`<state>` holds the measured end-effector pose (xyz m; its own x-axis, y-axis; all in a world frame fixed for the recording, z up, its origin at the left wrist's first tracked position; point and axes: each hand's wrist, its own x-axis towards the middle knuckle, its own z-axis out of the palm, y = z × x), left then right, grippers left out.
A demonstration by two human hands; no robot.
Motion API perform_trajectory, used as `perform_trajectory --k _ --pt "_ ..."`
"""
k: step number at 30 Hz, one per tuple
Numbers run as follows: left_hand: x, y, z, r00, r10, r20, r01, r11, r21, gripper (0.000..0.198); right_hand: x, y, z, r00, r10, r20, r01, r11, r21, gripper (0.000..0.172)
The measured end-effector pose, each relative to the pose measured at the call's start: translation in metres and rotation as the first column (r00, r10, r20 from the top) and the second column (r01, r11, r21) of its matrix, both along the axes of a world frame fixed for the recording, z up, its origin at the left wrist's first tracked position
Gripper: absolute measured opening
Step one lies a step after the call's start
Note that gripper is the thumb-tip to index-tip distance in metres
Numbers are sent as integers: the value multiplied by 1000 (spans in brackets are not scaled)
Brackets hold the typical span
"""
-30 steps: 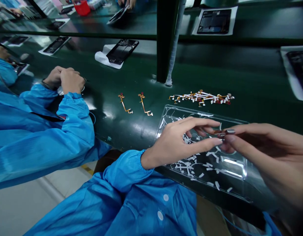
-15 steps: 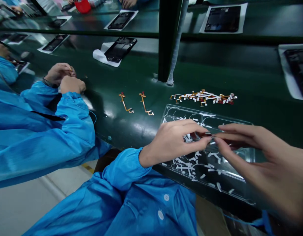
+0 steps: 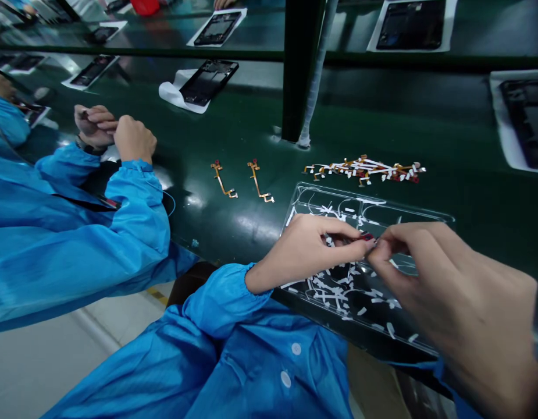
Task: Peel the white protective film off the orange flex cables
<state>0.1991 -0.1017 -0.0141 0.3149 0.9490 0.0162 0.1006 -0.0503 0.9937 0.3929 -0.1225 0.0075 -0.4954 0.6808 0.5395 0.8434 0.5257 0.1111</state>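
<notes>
Over a clear plastic tray [image 3: 430,213] strewn with small white strips, my left hand [image 3: 310,247] pinches a small dark and red part [image 3: 367,236] between thumb and forefinger. My right hand [image 3: 452,285] meets it from the right, thumb and forefinger pressed together at the part's end; what these fingertips grip is too small to make out. Behind the tray lies a pile of orange and white flex cables [image 3: 369,170]. Two single flex cables, one at left [image 3: 224,181] and one beside it [image 3: 260,183], lie apart on the green table [image 3: 234,233].
A dark post [image 3: 297,75] rises from the table behind the cables. Black phone frames on white sheets lie farther back, one left of the post [image 3: 210,84] and another at far right [image 3: 528,119]. On the left a co-worker's hands [image 3: 116,131] are held together above the table.
My right hand's fingers have curled inward and closed at the part, where they were straighter before. More of the part's red shows. The co-worker's hands have shifted slightly and changed their hold.
</notes>
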Motion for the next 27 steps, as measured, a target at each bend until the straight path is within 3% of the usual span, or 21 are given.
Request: perform_trajectory --k 3,7,10,13,15,20,27 --pt "0 4 -1 994 -2 106 22 982 -189 31 -5 -1 -2 997 4 82 -13 993 115 11" --pt "4 7 -2 971 46 236 19 964 -266 32 -10 0 -7 996 34 88 -45 991 125 11" --pt "8 3 -4 972 126 197 -81 971 -225 30 -11 3 -11 995 52 -81 -55 998 -37 3" --pt "9 -1 -5 973 216 77 -207 972 -111 27 -8 4 -10 976 40 -215 -79 981 -179 5" --pt "6 -1 -5 977 208 51 -203 976 -79 26 -5 5 -8 971 42 -235 -82 983 -165 7" --pt "-3 7 -8 993 30 110 -18 994 -105 32 -1 5 -3 973 44 -226 -65 994 -84 8" --pt "-4 6 -15 989 59 135 -54 998 -39 27 -8 6 -11 996 72 -48 -70 996 50 17"
